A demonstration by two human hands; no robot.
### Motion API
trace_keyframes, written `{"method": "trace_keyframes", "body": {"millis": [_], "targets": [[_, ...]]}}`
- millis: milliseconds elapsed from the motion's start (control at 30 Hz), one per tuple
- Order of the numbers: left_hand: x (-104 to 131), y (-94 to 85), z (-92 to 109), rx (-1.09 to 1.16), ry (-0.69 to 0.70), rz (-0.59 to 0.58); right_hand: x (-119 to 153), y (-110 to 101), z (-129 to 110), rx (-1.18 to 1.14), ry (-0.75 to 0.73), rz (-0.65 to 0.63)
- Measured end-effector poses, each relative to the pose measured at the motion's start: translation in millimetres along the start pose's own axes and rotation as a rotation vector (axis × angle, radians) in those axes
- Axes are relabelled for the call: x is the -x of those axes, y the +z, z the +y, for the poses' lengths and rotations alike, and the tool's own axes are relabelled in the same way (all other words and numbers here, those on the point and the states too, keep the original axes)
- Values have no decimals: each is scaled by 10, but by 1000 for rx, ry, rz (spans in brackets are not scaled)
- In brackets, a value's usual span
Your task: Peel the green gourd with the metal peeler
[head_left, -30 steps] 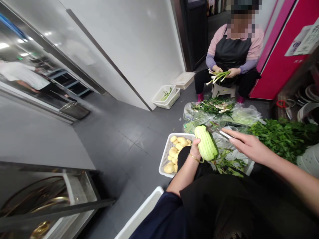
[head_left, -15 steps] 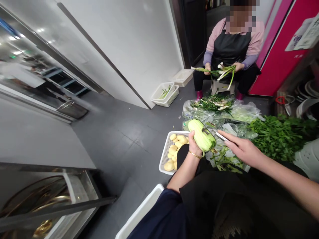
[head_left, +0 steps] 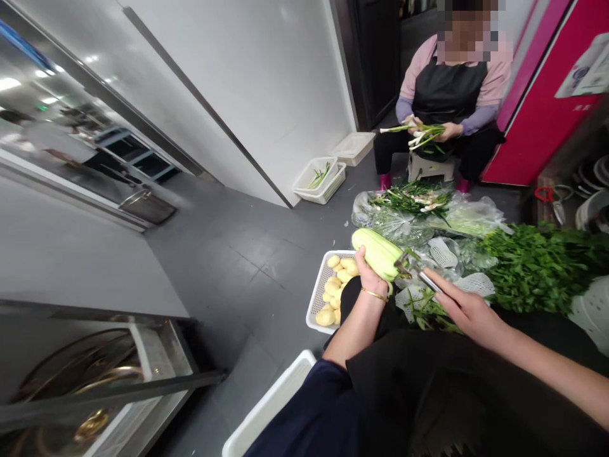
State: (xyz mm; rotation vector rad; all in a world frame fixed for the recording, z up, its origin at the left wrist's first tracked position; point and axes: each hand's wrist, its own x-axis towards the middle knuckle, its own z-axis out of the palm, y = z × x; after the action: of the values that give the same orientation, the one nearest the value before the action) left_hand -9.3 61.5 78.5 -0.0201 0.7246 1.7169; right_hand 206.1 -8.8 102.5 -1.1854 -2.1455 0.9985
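My left hand (head_left: 370, 278) grips a pale green, partly peeled gourd (head_left: 377, 252) from below, holding it slanted over a white basket (head_left: 317, 298). A gold bangle circles that wrist. My right hand (head_left: 464, 309) holds a metal peeler (head_left: 413, 270) whose head touches the gourd's near end. Peeled yellow potatoes (head_left: 337, 279) lie in the basket just left of my left hand.
A seated person in a black apron (head_left: 446, 89) sorts green onions (head_left: 419, 132) opposite me. Leafy greens (head_left: 533, 263) and bagged onions (head_left: 413, 198) cover the floor at right. White baskets (head_left: 320, 181) stand by the wall. Another white bin's rim (head_left: 271, 406) is near my knee.
The gourd has tilted from upright to slanting left. My right hand drew the peeler down along it toward its near end. The seated person keeps shifting the green onions.
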Motion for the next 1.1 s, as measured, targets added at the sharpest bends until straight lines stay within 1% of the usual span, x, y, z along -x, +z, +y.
{"method": "trace_keyframes", "body": {"millis": [100, 267, 300, 367, 433, 500, 567, 600, 667, 733, 800, 833, 867, 900, 967, 1033, 1100], "targets": [[-7, -3, -13, -32, 2, 72, 44, 40, 56, 51, -45, -33], [-69, -25, -67, -89, 6, 77, 58, 88, 71, 104, -83, 41], [-79, -32, -63, -96, 2, 84, 70, 104, 80, 108, -82, 33], [-90, -57, -34, -96, -2, 93, 129, 108, 122, 109, -66, -24], [-82, -97, 9, -87, -2, 79, 191, 41, 168, 101, -35, -89], [-50, -143, 43, -108, -34, 26, 169, -101, 152, 85, 4, -71], [3, -180, 58, -173, -69, -64, 7, -272, 33, 75, 37, -12], [33, -190, 59, -212, -60, -114, -123, -349, -61, 79, 42, 9], [89, -194, 51, -279, 6, -215, -427, -452, -277, 104, 20, 28], [125, -185, 41, -321, 74, -290, -684, -466, -458, 136, -22, 35], [131, -181, 33, -324, 101, -316, -771, -391, -532, 162, -35, 22], [122, -186, 31, -310, 108, -316, -730, -328, -516, 172, -28, 6], [107, -196, 29, -292, 115, -313, -631, -259, -462, 177, -16, -14], [86, -211, 27, -277, 122, -308, -484, -192, -375, 178, -3, -33], [36, -244, 24, -260, 137, -287, -103, -103, -131, 171, 20, -82], [-11, -267, 27, -252, 138, -234, 275, -122, 135, 174, 59, -160], [-39, -265, 40, -241, 91, -166, 519, -250, 335, 189, 125, -242]]}}
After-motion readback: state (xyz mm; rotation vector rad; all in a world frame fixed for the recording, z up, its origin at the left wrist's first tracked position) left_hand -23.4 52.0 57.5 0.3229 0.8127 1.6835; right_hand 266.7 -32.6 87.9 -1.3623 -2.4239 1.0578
